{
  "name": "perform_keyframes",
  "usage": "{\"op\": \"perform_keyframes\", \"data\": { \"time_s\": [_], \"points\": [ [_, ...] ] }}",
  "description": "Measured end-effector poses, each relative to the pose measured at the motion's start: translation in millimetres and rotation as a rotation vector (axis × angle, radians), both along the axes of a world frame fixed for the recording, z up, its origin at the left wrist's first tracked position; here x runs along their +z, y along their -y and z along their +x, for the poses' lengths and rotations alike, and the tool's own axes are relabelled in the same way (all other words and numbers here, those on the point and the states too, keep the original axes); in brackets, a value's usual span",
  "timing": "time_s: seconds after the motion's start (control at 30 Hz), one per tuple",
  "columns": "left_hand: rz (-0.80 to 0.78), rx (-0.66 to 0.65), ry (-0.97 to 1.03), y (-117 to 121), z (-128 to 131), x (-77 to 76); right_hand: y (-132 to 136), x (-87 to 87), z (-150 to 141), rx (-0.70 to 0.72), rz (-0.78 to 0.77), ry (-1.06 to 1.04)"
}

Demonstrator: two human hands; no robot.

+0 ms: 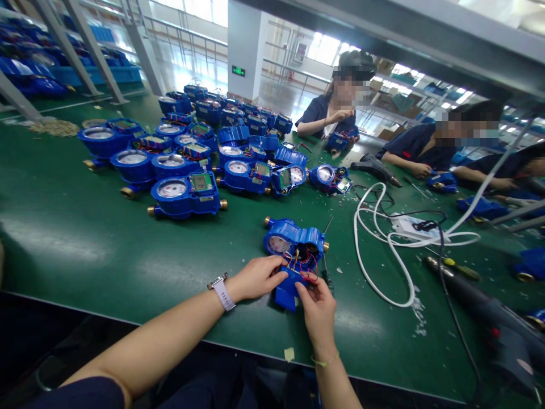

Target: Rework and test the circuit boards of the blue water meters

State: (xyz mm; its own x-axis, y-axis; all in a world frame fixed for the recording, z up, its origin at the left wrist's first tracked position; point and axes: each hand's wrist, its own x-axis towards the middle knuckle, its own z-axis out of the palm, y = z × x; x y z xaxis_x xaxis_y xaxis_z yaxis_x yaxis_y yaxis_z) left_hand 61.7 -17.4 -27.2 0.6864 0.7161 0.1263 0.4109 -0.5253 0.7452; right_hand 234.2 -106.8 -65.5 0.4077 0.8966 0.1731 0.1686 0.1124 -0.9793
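A blue water meter (293,241) with a round dial and brass end fittings lies open on the green table (85,238), red and coloured wires showing inside it. A blue cover piece (286,291) hangs from those wires in front of it. My left hand (255,277), a watch on its wrist, grips the cover's left side with curled fingers. My right hand (317,307) pinches the cover's right edge by the wires. A thin screwdriver (326,267) lies just right of the meter.
Several blue meters (187,196) crowd the table's far left and middle. A white cable (383,250) loops on the right beside a power screwdriver (481,307). Three people in dark blue work at the far right side.
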Motion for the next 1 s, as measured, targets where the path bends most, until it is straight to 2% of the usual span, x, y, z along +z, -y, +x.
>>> {"op": "perform_keyframes", "data": {
  "time_s": [0.3,0.43,0.63,0.83,1.0],
  "points": [
    [-0.031,-0.018,0.002,3.4,2.7,7.6,-2.4,2.2,-2.8,-0.099,0.017,0.105],
    [-0.043,-0.017,0.014,4.0,2.8,9.0,-3.6,-0.6,1.3,-0.086,-0.007,0.088],
    [-0.055,-0.005,0.064,0.9,0.5,2.3,-2.1,1.3,7.7,-0.019,-0.034,0.064],
    [-0.090,-0.005,0.129,-2.3,0.2,0.9,14.8,12.1,20.5,-0.021,-0.056,0.101],
    [-0.110,0.008,0.161,-2.8,-1.4,2.7,39.7,23.1,55.6,-0.187,-0.073,0.240]
  ]
}}
